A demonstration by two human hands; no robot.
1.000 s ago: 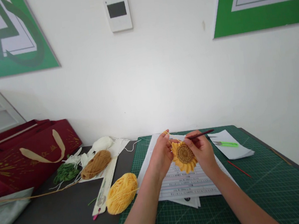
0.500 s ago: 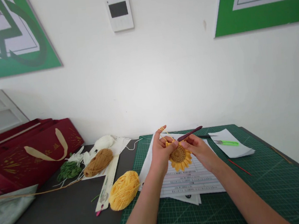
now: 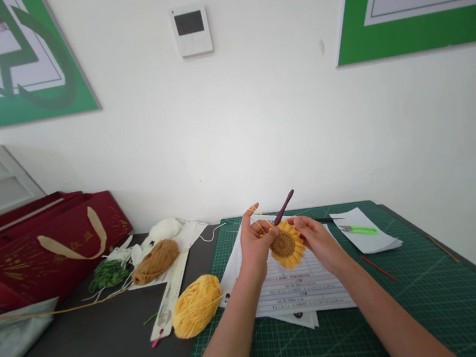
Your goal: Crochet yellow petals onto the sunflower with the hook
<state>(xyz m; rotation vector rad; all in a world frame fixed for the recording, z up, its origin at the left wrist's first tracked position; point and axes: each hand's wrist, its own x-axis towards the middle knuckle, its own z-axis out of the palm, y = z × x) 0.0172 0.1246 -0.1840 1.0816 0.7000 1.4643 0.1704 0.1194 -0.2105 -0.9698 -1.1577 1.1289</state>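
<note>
A crocheted flower (image 3: pixel 283 244), with a brown centre and yellow petals, is held up over printed sheets (image 3: pixel 305 291). My left hand (image 3: pixel 256 244) pinches its left edge, with yellow yarn looped round the raised index finger. At the flower's upper right edge, my right hand (image 3: pixel 314 237) has its fingers closed on the petals. The dark purple crochet hook (image 3: pixel 284 206) stands tilted up at the top of the flower, by my left fingertips and apart from my right hand. A yellow yarn ball (image 3: pixel 197 307) lies to the left of the sheets.
Brown yarn (image 3: pixel 155 262), green yarn (image 3: pixel 108 274) and white yarn (image 3: pixel 165 230) lie at the left beside a red bag (image 3: pixel 56 245). On the green mat (image 3: pixel 422 283) are green snips (image 3: pixel 362 229) over white paper and a thin red stick (image 3: pixel 379 268).
My right hand has let go of the hook and now holds the flower's edge. The hook has swung more upright and left. The flower has turned to show more of its face.
</note>
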